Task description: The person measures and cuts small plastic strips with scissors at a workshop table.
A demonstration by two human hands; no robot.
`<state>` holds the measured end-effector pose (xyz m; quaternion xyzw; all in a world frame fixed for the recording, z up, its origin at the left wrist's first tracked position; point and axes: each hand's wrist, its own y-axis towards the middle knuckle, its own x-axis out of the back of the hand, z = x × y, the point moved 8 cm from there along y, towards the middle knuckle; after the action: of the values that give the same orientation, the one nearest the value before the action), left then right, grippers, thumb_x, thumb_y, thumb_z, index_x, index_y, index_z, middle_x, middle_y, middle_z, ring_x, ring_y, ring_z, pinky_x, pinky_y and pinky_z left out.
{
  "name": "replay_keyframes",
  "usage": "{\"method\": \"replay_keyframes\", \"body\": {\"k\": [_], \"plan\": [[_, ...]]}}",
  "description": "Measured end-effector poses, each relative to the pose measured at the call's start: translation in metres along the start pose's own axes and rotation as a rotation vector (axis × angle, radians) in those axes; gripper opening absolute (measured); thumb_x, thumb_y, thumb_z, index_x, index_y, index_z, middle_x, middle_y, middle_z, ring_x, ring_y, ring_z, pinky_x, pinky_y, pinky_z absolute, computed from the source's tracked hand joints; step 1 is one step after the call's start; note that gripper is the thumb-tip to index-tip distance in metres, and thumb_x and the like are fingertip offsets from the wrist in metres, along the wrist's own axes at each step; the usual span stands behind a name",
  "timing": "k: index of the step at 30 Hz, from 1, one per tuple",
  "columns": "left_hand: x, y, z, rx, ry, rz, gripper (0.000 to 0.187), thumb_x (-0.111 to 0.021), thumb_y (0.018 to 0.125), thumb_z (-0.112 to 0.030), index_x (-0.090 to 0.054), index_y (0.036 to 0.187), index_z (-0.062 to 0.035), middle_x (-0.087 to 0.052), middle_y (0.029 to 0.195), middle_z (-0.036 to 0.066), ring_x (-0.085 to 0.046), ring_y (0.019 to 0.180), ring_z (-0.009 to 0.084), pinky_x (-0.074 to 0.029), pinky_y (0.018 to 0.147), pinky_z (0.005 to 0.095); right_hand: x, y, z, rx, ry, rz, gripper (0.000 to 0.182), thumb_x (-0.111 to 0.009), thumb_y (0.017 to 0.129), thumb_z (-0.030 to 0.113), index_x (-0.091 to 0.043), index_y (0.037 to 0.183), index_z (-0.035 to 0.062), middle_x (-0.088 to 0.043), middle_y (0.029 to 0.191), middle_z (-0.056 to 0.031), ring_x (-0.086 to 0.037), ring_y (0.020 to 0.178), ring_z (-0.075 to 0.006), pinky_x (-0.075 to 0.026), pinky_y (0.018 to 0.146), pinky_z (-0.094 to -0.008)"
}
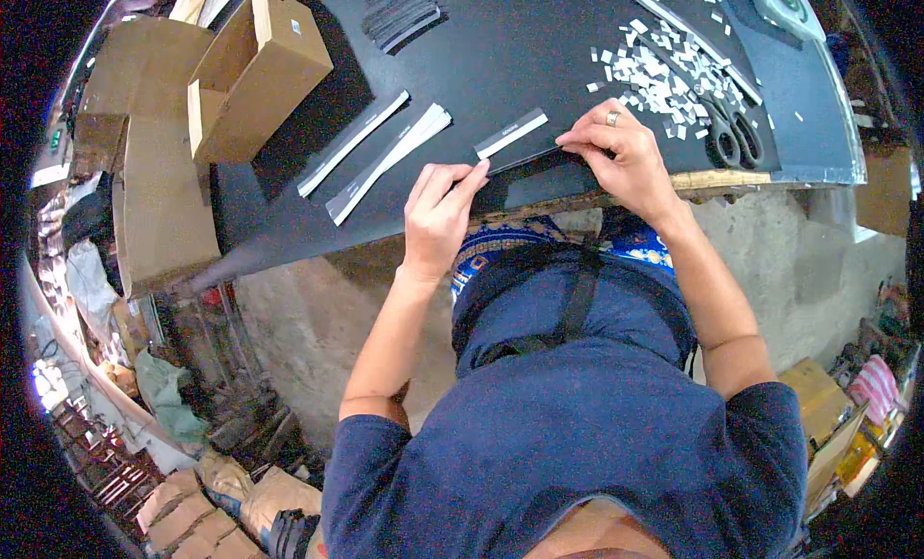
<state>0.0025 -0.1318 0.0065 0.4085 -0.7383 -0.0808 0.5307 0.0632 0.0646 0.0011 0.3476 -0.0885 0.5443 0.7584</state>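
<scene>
My left hand and my right hand, which wears a ring, each pinch one end of a thin dark strip. It is stretched between them near the front edge of the table and seen almost edge-on. Just beyond it lies a short black-and-white strip. Left of my left hand are a long white-and-dark strip and a fanned bundle of similar strips. To the right of my right hand, black-handled scissors rest beside a scatter of small white cut pieces.
An open cardboard box stands at the left of the dark table, with flattened cardboard beside it. A stack of dark strips lies at the back. A roll of clear tape or film sits at the far right.
</scene>
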Motion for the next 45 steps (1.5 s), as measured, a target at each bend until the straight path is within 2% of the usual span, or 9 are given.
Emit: {"method": "replay_keyframes", "body": {"k": [16,21,25,28,31,35,37,39,45], "plan": [[0.040,-0.034,0.030,-0.042,0.127,-0.026,0.043,-0.067,0.066,0.009,-0.071,0.106,-0.0060,-0.058,0.081,0.007,-0.056,0.074,0.0220,-0.047,0.065,0.0321,-0.003,0.004,-0.002,0.056,-0.016,0.053,0.012,-0.066,0.075,-0.003,-0.068,0.084,0.0043,-0.063,0.080,-0.0078,-0.058,0.084,-0.0261,-0.047,0.076,-0.0359],[0.044,-0.033,0.031,-0.055,0.149,0.042,0.044,-0.066,0.062,0.010,-0.071,0.103,-0.0053,-0.059,0.081,0.007,-0.057,0.075,0.0226,-0.048,0.066,0.0324,0.002,0.005,0.001,0.098,-0.063,0.055,0.014,-0.065,0.074,-0.004,-0.068,0.084,0.0045,-0.063,0.082,-0.0077,-0.058,0.085,-0.0258,-0.048,0.077,-0.0358],[0.052,-0.035,0.038,-0.021,0.172,0.030,0.039,-0.067,0.066,0.010,-0.072,0.102,-0.0054,-0.059,0.081,0.007,-0.057,0.075,0.0231,-0.048,0.066,0.0327,0.010,0.005,-0.008,0.045,-0.051,0.039,0.016,-0.064,0.072,-0.006,-0.068,0.084,0.0044,-0.063,0.082,-0.0074,-0.058,0.085,-0.0261,-0.048,0.076,-0.0357],[0.066,-0.031,0.041,0.116,0.223,-0.099,0.029,-0.070,0.075,0.005,-0.071,0.101,-0.0056,-0.062,0.084,0.008,-0.058,0.076,0.0239,-0.048,0.069,0.0318,0.009,0.002,-0.010,0.089,-0.032,0.058,0.017,-0.063,0.072,-0.006,-0.069,0.085,0.0044,-0.062,0.082,-0.0072,-0.058,0.086,-0.0263,-0.048,0.076,-0.0355],[0.072,-0.005,0.008,0.160,0.159,-0.270,0.028,-0.072,0.074,0.003,-0.071,0.101,-0.0052,-0.065,0.089,0.009,-0.060,0.079,0.0239,-0.049,0.071,0.0316,0.009,0.002,-0.009,0.095,-0.034,0.043,0.018,-0.063,0.072,-0.005,-0.069,0.086,0.0042,-0.062,0.081,-0.0074,-0.058,0.086,-0.0267,-0.048,0.077,-0.0353],[0.008,0.026,-0.039,0.024,-0.034,-0.020,0.040,-0.078,0.068,-0.007,-0.069,0.106,-0.0040,-0.066,0.106,0.010,-0.060,0.098,0.0270,-0.047,0.086,0.0350,0.009,0.001,-0.006,0.091,-0.053,0.033,0.018,-0.062,0.072,-0.006,-0.068,0.086,0.0037,-0.062,0.081,-0.0082,-0.058,0.085,-0.0273,-0.048,0.077,-0.0360],[-0.021,0.028,-0.041,0.023,-0.092,-0.009,0.039,-0.077,0.068,-0.006,-0.068,0.106,-0.0047,-0.066,0.103,0.010,-0.060,0.096,0.0269,-0.047,0.084,0.0355,0.009,0.001,-0.006,0.081,-0.062,0.033,0.019,-0.061,0.071,-0.007,-0.068,0.086,0.0034,-0.062,0.081,-0.0085,-0.058,0.085,-0.0276,-0.048,0.077,-0.0363],[-0.032,0.032,-0.043,-0.026,-0.037,-0.021,0.036,-0.076,0.068,-0.003,-0.069,0.103,-0.0049,-0.066,0.096,0.008,-0.060,0.089,0.0253,-0.048,0.077,0.0349,0.012,0.000,-0.002,0.124,-0.052,-0.021,0.018,-0.065,0.070,-0.010,-0.070,0.084,0.0022,-0.063,0.079,-0.0073,-0.059,0.082,-0.0231,-0.048,0.074,-0.0321],[-0.034,0.024,-0.031,-0.048,-0.050,-0.077,0.028,-0.073,0.069,0.002,-0.071,0.096,-0.0054,-0.065,0.081,0.007,-0.058,0.074,0.0229,-0.048,0.065,0.0325,0.013,0.001,-0.006,0.107,-0.019,0.034,0.016,-0.065,0.073,-0.004,-0.069,0.086,0.0041,-0.063,0.082,-0.0083,-0.059,0.086,-0.0265,-0.049,0.077,-0.0361]]}}
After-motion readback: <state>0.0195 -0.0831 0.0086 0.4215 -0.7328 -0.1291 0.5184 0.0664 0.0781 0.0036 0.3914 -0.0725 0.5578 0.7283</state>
